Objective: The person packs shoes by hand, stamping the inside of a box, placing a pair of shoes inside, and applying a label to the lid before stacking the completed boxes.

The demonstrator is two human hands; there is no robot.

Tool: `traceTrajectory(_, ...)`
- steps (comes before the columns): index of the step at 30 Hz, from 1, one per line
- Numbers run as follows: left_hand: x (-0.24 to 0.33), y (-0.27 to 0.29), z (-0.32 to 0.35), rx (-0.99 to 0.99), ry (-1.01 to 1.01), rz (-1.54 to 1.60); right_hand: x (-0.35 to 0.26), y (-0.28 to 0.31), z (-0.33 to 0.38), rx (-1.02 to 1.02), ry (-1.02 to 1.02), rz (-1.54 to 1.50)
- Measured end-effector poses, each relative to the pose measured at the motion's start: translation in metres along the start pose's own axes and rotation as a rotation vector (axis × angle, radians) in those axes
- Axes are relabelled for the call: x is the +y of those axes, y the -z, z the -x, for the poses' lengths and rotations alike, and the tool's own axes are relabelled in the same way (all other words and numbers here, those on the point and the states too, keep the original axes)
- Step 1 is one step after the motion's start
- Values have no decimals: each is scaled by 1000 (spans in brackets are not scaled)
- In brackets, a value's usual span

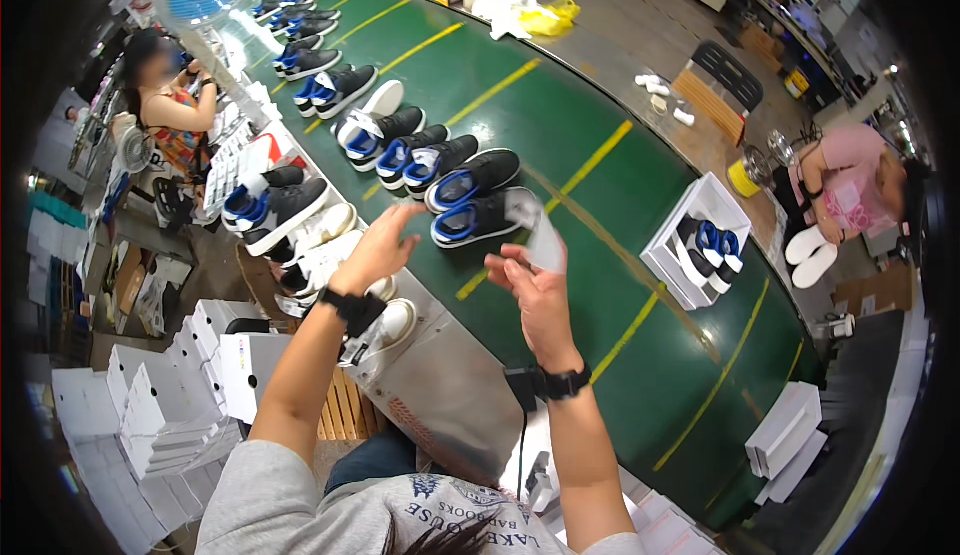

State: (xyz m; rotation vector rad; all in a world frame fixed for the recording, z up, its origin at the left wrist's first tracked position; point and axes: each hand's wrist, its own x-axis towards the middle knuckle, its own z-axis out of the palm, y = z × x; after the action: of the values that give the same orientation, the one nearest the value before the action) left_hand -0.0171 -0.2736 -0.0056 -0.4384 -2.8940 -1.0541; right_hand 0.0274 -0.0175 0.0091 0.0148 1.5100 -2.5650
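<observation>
My right hand (532, 285) holds a small white paper slip (544, 245) over the near edge of a green conveyor belt (590, 105). My left hand (380, 247) hovers open just left of it, fingers spread, touching nothing. Right behind both hands lies a pair of black sneakers with blue lining (470, 200). More pairs of the same shoes (400, 145) line the belt's edge toward the far end.
An open white shoe box with a pair inside (700, 240) rides on the belt at right. Stacks of white boxes (150, 405) stand at lower left, more at lower right (790, 435). One person (170, 105) sits far left by a fan, another (850, 195) at right.
</observation>
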Motion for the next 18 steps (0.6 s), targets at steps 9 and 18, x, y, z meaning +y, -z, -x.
traceTrajectory(9,59,63,175,113,360,1119,7,-91,64,-367,-441,-186)
traceTrajectory(18,41,121,281,360,328,778,72,-211,129,-462,-316,396)
